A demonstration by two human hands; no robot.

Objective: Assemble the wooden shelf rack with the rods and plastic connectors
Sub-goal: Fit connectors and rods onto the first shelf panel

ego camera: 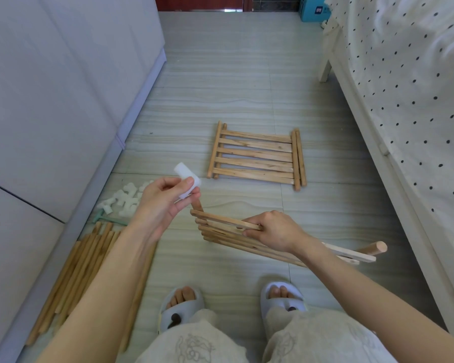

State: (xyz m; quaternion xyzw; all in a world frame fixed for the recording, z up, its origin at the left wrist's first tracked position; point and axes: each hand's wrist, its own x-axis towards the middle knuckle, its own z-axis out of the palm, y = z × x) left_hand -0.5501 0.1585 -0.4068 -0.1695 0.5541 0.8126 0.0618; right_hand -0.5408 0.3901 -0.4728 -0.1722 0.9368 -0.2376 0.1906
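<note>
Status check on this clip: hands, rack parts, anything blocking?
Left hand pinches white connector above rod end. Right hand holds slatted panel. Second panel on floor. Nothing blocking.

Two slatted wooden panels: one held panel (247, 238) gripped in the right hand (275, 231), one flat panel (257, 156) on the floor beyond both hands. One white plastic connector (188, 179) pinched in the left hand (163, 203). Left of the hands: one pile of connectors (123, 199) and one bundle of rods (81, 268), neither countable.
</note>
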